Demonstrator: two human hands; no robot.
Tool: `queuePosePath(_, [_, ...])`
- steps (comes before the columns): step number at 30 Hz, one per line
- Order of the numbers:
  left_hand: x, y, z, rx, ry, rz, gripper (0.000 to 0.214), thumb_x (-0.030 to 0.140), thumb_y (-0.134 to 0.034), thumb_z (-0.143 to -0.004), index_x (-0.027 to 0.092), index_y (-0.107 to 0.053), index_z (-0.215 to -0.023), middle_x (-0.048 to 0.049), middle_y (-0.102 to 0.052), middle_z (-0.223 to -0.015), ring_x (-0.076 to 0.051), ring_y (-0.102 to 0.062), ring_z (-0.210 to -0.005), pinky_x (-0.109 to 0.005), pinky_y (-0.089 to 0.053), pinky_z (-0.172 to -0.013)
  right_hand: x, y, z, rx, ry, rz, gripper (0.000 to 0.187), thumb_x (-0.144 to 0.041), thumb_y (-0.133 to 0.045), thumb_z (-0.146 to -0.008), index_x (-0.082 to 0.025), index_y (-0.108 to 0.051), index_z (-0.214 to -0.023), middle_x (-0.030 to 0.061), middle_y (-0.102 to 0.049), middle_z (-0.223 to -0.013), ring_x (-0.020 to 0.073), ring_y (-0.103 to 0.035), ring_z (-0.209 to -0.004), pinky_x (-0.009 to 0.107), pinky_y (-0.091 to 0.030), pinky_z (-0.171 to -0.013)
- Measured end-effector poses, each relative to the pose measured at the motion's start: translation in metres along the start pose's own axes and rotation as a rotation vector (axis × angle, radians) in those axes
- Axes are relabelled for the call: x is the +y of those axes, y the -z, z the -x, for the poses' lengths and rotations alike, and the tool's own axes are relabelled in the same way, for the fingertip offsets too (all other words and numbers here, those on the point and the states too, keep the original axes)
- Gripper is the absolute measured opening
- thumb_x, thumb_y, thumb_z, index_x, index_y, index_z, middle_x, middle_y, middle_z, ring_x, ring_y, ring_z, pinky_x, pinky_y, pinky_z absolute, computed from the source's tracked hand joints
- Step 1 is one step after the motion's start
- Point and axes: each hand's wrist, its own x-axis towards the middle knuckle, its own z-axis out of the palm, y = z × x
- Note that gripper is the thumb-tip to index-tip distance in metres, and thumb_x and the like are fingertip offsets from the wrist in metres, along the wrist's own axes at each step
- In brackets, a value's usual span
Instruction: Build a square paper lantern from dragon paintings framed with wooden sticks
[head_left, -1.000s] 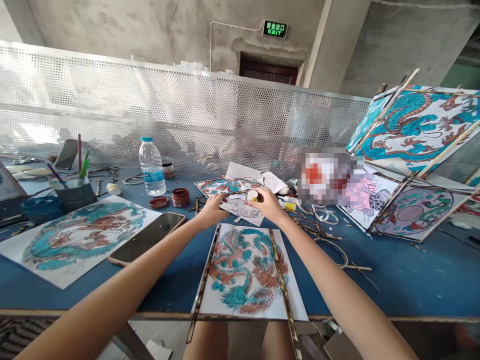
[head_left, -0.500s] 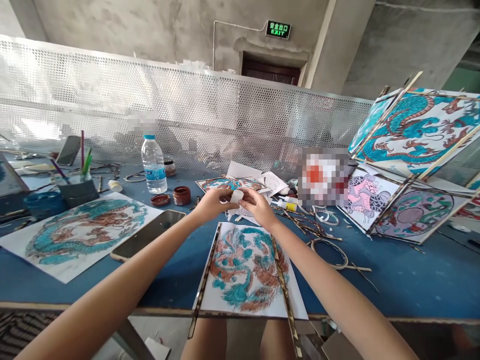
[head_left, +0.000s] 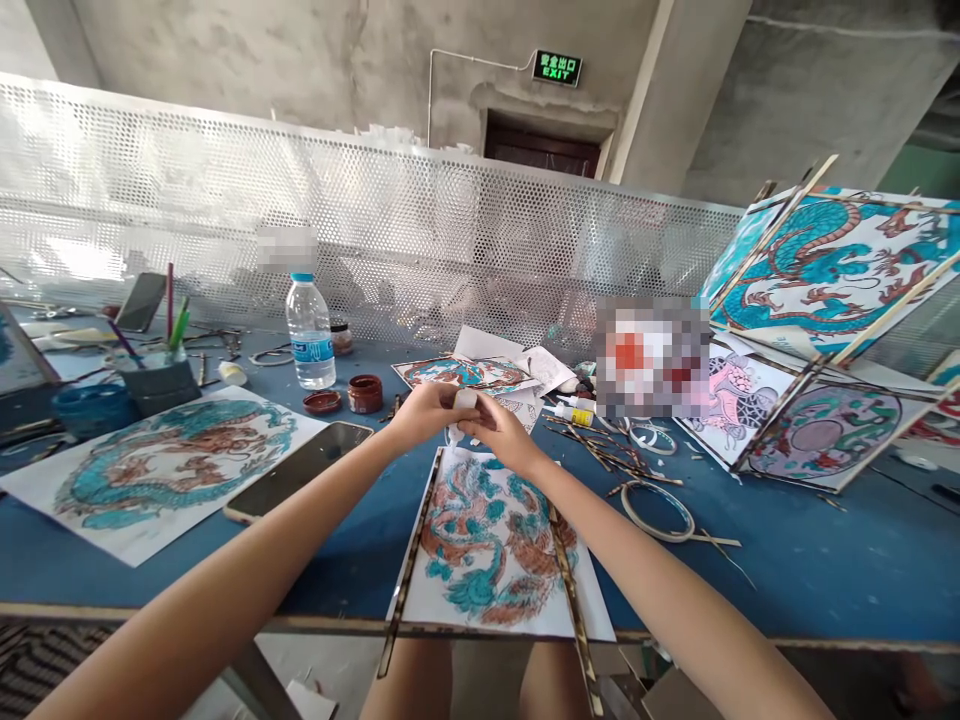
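My left hand (head_left: pixel 427 412) and my right hand (head_left: pixel 496 428) meet above the far edge of a coloured dragon drawing (head_left: pixel 491 540). Between them they hold a small white glue bottle (head_left: pixel 465 400), its nozzle pointing down toward the paper. Fingers of both hands are closed round it and hide part of it. Two dark mottled bamboo strips, a left strip (head_left: pixel 409 570) and a right strip (head_left: pixel 571 600), lie along the drawing's sides and stick out past the table's front edge.
To the left are another dragon drawing (head_left: pixel 180 450), a phone (head_left: pixel 300 470), a water bottle (head_left: pixel 310 335), a paint jar (head_left: pixel 365 394) and a brush pot (head_left: pixel 157 382). On the right lie a strip coil (head_left: pixel 658 535), loose sticks (head_left: pixel 607 455) and a framed paper lantern (head_left: pixel 832 430).
My hands have turned the white glue bottle and shifted slightly left, so its nozzle now shows below the fingers. The drawing and its strips stay in place.
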Motion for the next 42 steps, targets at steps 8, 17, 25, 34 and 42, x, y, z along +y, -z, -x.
queuePosePath(8, [0.0033,0.0011,0.0029,0.044,-0.014,-0.174,0.019,0.029,-0.062,-0.066,0.013,-0.066,-0.075,-0.0024,-0.069,-0.072,-0.018,-0.063,-0.069,-0.025,-0.047,-0.062,0.0032,-0.0028,0.0,0.054,-0.026,-0.029,0.04,-0.031,-0.063,-0.076,-0.024,-0.05,-0.113,0.0046,-0.061,-0.109,0.0214,-0.058,-0.101,0.037,-0.046,-0.089])
queuePosePath(17, [0.0092,-0.0039,0.0067,0.114,-0.034,-0.247,0.024,0.037,-0.062,-0.065,0.014,-0.067,-0.071,-0.0007,-0.067,-0.064,-0.018,-0.061,-0.064,-0.024,-0.047,-0.058,0.0026,-0.0018,0.0004,0.072,-0.017,-0.013,0.036,-0.029,-0.062,-0.075,-0.024,-0.05,-0.109,0.0039,-0.063,-0.103,0.0197,-0.06,-0.095,0.036,-0.046,-0.086])
queuePosePath(25, [0.0035,-0.0051,0.0058,0.126,-0.067,-0.27,0.023,0.036,-0.059,-0.067,0.014,-0.066,-0.07,-0.0004,-0.066,-0.064,-0.017,-0.059,-0.062,-0.024,-0.045,-0.059,-0.0008,-0.0025,0.0005,0.079,-0.031,0.005,0.035,-0.03,-0.062,-0.075,-0.024,-0.049,-0.106,0.0032,-0.064,-0.095,0.0193,-0.061,-0.09,0.035,-0.047,-0.081])
queuePosePath(34, [0.0021,-0.0037,0.0064,0.081,-0.057,-0.292,0.019,0.029,-0.056,-0.069,0.013,-0.065,-0.074,-0.0011,-0.066,-0.069,-0.017,-0.058,-0.066,-0.024,-0.044,-0.062,0.0038,-0.0062,0.001,0.11,-0.026,0.017,0.035,-0.03,-0.061,-0.075,-0.023,-0.048,-0.106,0.0031,-0.065,-0.093,0.0187,-0.061,-0.088,0.034,-0.047,-0.08])
queuePosePath(42, [0.0038,-0.0047,0.0065,0.086,-0.035,-0.252,0.019,0.029,-0.055,-0.068,0.013,-0.064,-0.074,-0.001,-0.065,-0.07,-0.017,-0.058,-0.066,-0.024,-0.043,-0.063,0.0001,-0.0072,0.0009,0.132,-0.01,0.027,0.033,-0.028,-0.061,-0.075,-0.023,-0.05,-0.106,0.0024,-0.065,-0.09,0.0185,-0.062,-0.085,0.032,-0.047,-0.077])
